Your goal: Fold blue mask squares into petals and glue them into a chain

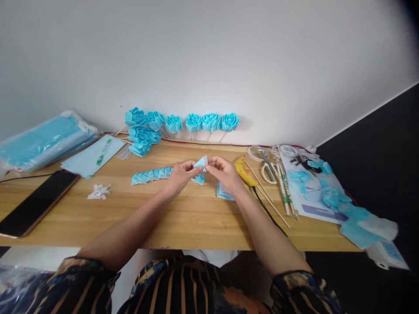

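Between my two hands, above the middle of the table, is a small blue and white folded piece (201,163). My left hand (182,175) pinches its left side, and the fingers of my right hand (224,171) grip its right edge. Just left of and partly behind my left hand lies a row of folded blue pieces (152,175). Under the right wrist sits a stack of flat blue squares (224,192), partly covered by it. A yellow glue gun (245,171) lies right beside my right hand.
Blue flowers on sticks (194,123) lean on the wall. At left are a bagged blue stack (49,139), a phone (37,203) and white scraps (98,192). Scissors (269,172), wooden sticks (271,201) and a sheet with blue scraps (314,211) lie at right.
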A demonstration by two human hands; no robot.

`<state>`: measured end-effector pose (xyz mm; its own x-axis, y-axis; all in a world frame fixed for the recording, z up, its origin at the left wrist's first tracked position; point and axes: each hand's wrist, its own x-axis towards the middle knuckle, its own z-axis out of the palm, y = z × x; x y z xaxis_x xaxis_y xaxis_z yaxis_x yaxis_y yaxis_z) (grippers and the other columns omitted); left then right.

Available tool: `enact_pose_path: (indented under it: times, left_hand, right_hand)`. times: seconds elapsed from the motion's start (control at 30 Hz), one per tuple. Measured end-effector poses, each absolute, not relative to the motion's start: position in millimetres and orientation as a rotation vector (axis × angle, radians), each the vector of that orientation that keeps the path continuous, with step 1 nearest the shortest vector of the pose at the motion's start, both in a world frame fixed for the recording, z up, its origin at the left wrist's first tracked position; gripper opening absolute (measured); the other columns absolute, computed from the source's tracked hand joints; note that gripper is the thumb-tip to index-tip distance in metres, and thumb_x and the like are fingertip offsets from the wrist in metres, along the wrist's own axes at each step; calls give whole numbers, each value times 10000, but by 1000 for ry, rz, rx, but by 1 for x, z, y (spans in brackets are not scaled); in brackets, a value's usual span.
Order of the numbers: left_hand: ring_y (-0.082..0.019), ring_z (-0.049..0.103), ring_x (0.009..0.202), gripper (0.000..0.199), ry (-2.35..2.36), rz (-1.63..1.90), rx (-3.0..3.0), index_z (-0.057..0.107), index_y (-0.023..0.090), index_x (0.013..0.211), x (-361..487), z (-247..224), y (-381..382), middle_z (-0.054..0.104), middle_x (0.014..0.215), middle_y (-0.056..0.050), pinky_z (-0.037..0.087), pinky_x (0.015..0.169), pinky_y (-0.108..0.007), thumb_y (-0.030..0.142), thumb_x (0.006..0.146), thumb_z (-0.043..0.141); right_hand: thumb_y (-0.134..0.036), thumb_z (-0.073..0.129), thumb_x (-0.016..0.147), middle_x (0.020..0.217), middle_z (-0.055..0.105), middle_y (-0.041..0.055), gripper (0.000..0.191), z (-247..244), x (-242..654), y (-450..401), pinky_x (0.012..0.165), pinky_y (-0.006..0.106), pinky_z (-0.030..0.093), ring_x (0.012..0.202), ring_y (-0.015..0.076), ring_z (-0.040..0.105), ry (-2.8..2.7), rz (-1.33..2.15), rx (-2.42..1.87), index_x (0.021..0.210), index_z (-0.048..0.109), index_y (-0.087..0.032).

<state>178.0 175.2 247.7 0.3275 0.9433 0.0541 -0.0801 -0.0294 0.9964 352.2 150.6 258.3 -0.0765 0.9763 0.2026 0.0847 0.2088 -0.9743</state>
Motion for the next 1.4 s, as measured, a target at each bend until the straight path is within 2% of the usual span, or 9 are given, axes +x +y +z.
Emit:
enact_pose_path:
  times: [0.13, 0.43, 0.87, 1.0, 1.2, 1.27, 1.4]
  left_hand:
    - [-98, 496, 578, 316, 883, 981, 1332, 603, 155, 635, 178, 253, 173, 577, 602, 16, 403, 597, -238, 437, 694, 733]
    - [-103, 511, 552, 338, 875, 958, 1176, 593, 157, 643, 178, 254, 175, 604, 590, 2, 430, 607, -254, 465, 687, 725]
    - [-99, 513, 563, 361, 913, 1019, 1196, 621, 152, 642, 173, 247, 179, 605, 591, 6, 419, 614, -244, 478, 690, 767]
    - [-108, 532, 572, 359, 940, 1042, 1171, 628, 158, 649, 173, 243, 184, 613, 605, 8, 442, 620, -250, 476, 654, 795]
    - [-113, 545, 578, 361, 930, 1026, 1162, 640, 162, 677, 174, 241, 182, 626, 619, 7, 455, 622, -250, 482, 640, 803]
    - [-111, 545, 582, 362, 924, 1031, 1159, 636, 160, 678, 174, 240, 181, 626, 625, 7, 457, 625, -247, 481, 647, 802]
    - [-109, 536, 572, 372, 923, 1046, 1148, 630, 158, 685, 175, 240, 181, 621, 623, 8, 454, 614, -247, 484, 644, 805]
  right_hand:
    - [-374, 692, 816, 868, 721, 18, 239, 255, 353, 151, 760, 284, 519, 785, 149, 656, -1413, 1078, -1078, 977, 687, -197]
    - [-426, 619, 878, 840, 710, 14, 323, 258, 356, 151, 813, 318, 532, 803, 160, 657, -1390, 1036, -1066, 1119, 673, -217]
    - [-486, 645, 831, 874, 734, 35, 376, 260, 356, 154, 841, 330, 542, 831, 167, 680, -1311, 982, -1088, 1080, 679, -206]
    - [-460, 601, 850, 884, 735, 34, 368, 278, 364, 151, 824, 301, 549, 827, 152, 684, -1260, 879, -1084, 1104, 670, -202]
    - [-290, 536, 903, 980, 752, 31, 278, 313, 401, 120, 838, 321, 534, 909, 176, 700, -1652, 543, -1290, 1115, 707, -235]
    - [-270, 534, 900, 1055, 751, 51, 272, 313, 429, 113, 857, 347, 531, 929, 193, 700, -1655, 412, -1411, 1095, 717, -223]
    - [-265, 528, 897, 1059, 754, 77, 290, 294, 492, 101, 865, 374, 523, 953, 224, 693, -1605, 176, -1713, 1109, 714, -196]
